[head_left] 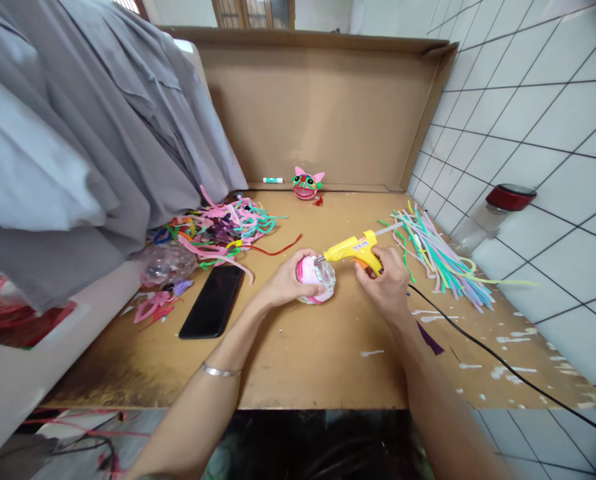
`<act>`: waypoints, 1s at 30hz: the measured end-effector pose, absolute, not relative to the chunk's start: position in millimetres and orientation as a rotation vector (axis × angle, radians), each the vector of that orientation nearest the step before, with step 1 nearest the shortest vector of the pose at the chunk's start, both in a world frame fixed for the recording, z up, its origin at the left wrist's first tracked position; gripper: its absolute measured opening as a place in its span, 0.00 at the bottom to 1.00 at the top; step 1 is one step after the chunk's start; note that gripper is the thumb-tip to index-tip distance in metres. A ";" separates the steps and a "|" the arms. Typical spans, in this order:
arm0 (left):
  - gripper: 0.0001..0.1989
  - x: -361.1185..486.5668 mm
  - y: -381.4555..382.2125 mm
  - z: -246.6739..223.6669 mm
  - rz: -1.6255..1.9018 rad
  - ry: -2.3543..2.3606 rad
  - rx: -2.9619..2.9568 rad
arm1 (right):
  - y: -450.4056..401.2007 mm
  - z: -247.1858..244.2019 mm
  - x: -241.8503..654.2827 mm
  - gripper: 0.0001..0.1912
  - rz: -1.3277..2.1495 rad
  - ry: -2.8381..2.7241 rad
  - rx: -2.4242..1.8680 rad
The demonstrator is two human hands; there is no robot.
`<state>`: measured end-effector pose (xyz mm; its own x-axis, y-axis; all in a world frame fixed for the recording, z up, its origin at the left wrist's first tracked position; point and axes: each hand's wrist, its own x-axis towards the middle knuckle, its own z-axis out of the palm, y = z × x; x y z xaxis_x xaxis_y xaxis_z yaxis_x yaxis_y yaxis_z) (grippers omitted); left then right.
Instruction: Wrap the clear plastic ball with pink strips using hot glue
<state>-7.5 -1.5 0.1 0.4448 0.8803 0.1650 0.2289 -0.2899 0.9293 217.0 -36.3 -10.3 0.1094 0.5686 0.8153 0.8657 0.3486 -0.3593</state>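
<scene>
My left hand (292, 277) grips a small round ball (309, 270) wrapped partly in pink and white fuzzy strands, with a clear, shiny part on its right side. In my right hand (385, 277) is a yellow hot glue gun (353, 248), its nozzle pointing left at the top of the ball. Whether the nozzle touches the ball I cannot tell. A translucent glue stick (389, 228) juts from the back of the gun. Its black cord (483, 351) runs off to the lower right.
Tangled pipe cleaners (233, 223) lie at the left, above a black phone (211, 302). Straight pipe cleaners (443, 257) spread at the right near a red-lidded jar (498, 210). A colourful animal-face figure (307, 184) and a glue stick tube (273, 180) stand before the cardboard (318, 107).
</scene>
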 end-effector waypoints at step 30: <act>0.33 -8.9 -1.3 -0.4 0.870 0.959 1.820 | -38.6 -5.7 218.2 0.10 -0.330 -1.566 -1.278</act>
